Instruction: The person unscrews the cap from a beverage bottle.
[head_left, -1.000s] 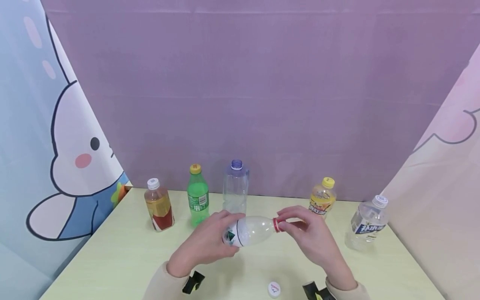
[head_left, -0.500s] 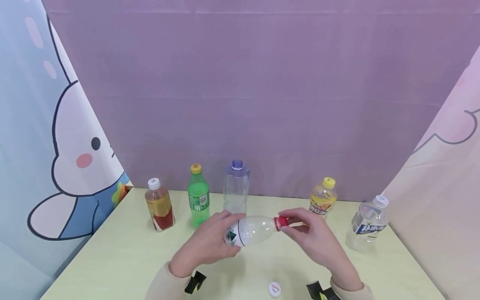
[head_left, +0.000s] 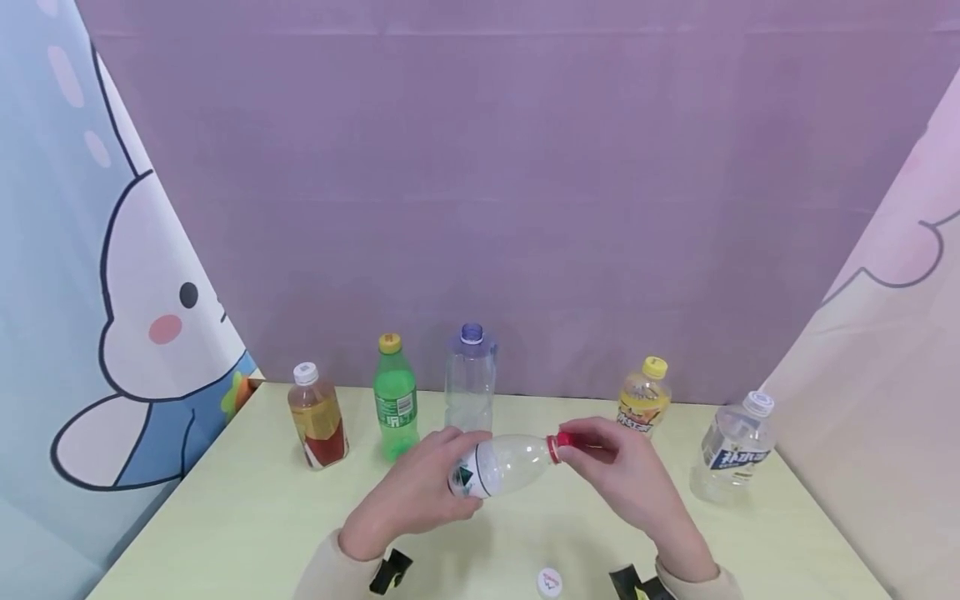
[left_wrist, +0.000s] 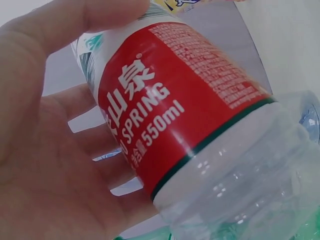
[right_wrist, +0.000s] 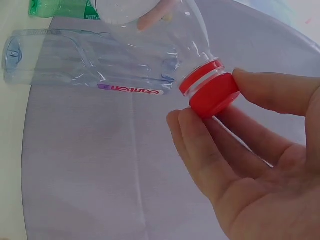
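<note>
My left hand (head_left: 424, 483) grips a clear plastic water bottle (head_left: 517, 462) around its labelled lower half. The bottle lies nearly level above the table, neck pointing right. Its red label (left_wrist: 155, 95) reads 550ml in the left wrist view. At the neck, the thumb and fingers of my right hand (head_left: 628, 475) pinch a red bottle cap (right_wrist: 212, 95). A strip of clear neck shows between this cap and the red ring (right_wrist: 202, 75) below it. Part of the label is hidden by my left hand.
A white cap (head_left: 550, 582) lies near the table's front. Behind stand a brown drink bottle (head_left: 318, 421), a green bottle (head_left: 395, 400), an uncapped clear bottle (head_left: 470, 379), a yellow-capped bottle (head_left: 643, 398) and a white-capped clear bottle (head_left: 735, 450). A purple cloth (head_left: 480, 200) hangs behind the table.
My right fingers have shifted around the red cap: more of it showed half a second ago than one second ago, and they cover part of it again now. The bottle has barely moved.
</note>
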